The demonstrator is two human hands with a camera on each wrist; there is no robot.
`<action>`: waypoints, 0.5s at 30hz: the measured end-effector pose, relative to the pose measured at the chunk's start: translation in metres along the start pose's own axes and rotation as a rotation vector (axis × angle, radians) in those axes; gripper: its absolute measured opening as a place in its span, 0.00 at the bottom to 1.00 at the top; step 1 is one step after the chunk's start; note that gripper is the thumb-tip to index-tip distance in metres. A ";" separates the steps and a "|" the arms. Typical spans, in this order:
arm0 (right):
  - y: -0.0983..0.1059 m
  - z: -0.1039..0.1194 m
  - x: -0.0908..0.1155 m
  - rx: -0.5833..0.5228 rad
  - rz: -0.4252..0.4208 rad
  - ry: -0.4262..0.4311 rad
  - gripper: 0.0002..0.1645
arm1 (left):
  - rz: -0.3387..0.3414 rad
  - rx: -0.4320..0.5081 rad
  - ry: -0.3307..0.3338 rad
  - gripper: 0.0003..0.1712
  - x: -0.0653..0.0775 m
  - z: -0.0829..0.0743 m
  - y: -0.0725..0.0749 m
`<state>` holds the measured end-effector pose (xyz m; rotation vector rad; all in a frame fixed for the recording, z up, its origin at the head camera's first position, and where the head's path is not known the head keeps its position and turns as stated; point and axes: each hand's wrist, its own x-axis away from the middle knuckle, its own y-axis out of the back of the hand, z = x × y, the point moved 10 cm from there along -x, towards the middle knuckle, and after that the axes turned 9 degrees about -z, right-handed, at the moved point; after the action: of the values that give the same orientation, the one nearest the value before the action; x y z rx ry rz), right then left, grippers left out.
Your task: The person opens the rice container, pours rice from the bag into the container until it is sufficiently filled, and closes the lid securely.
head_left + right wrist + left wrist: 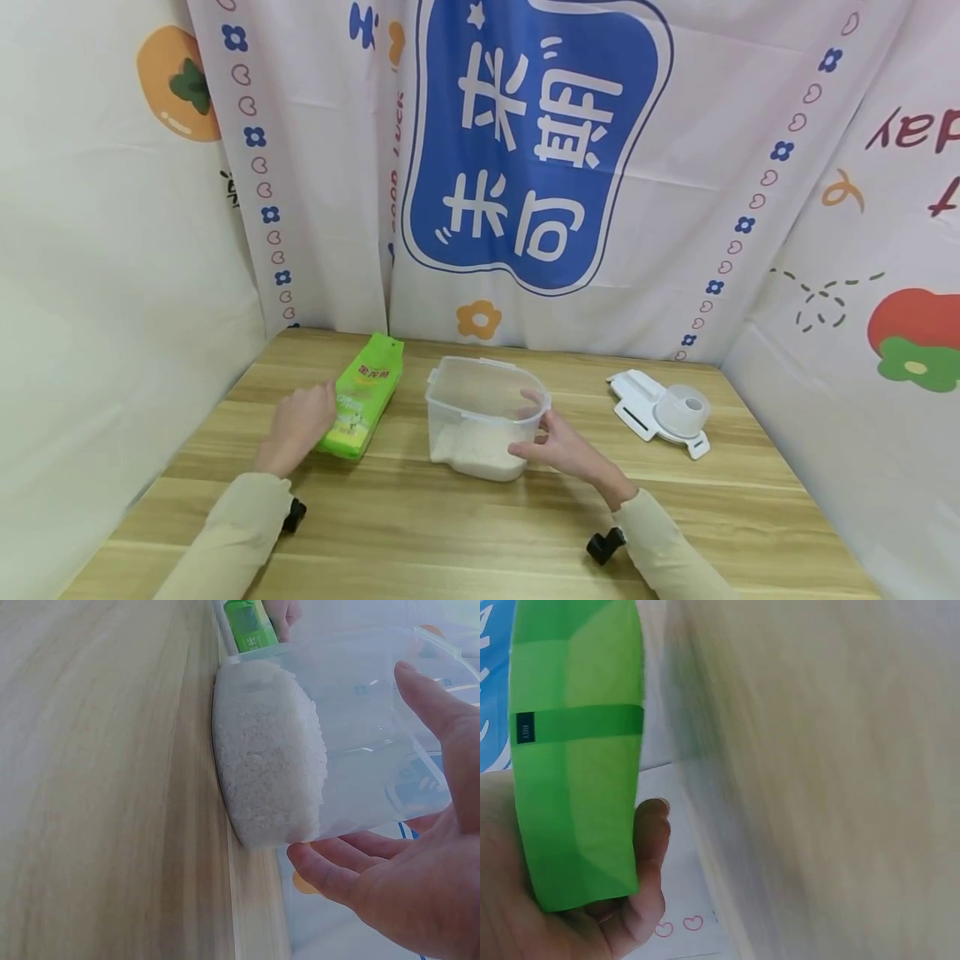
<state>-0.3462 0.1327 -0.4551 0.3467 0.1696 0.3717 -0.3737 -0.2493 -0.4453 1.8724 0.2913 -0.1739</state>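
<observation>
On the left, a green printed bag [365, 396] leans slightly on the table, and my left hand [298, 423] grips it from its left side. Seen from the left wrist, the bag's narrow green side [577, 772] lies between palm and fingers [651, 840]. A clear plastic container [487, 400] without a lid stands mid-table, with white rice [480, 446] in its lower part. My right hand [566, 446] holds the container's right side, thumb in front and fingers behind. The right wrist view shows the rice grains [266, 754] through the wall.
A white lid [637, 404] with a clear round cup [682, 408] on it lies at the right of the wooden table [450, 542]. Printed cloth [337, 167] hangs behind the table and along both sides.
</observation>
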 end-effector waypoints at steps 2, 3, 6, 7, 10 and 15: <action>0.000 0.001 0.000 0.000 0.003 0.000 0.57 | 0.031 -0.013 0.000 0.31 0.000 -0.001 -0.004; 0.000 0.001 0.000 -0.002 0.004 0.002 0.56 | 0.039 -0.018 -0.004 0.30 0.000 -0.001 -0.005; 0.000 0.001 0.001 -0.003 0.004 0.003 0.56 | 0.063 -0.033 -0.017 0.30 0.001 -0.003 -0.008; 0.000 0.002 0.001 -0.004 0.006 0.010 0.56 | 0.073 -0.038 -0.022 0.29 0.001 -0.003 -0.008; 0.000 0.002 0.001 -0.003 0.002 0.011 0.57 | 0.105 -0.059 -0.017 0.28 0.004 -0.001 -0.011; 0.000 0.003 0.001 -0.003 0.000 0.016 0.57 | 0.147 -0.060 0.005 0.28 0.005 0.001 -0.011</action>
<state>-0.3449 0.1320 -0.4524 0.3406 0.1847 0.3746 -0.3722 -0.2467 -0.4576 1.8272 0.1596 -0.0600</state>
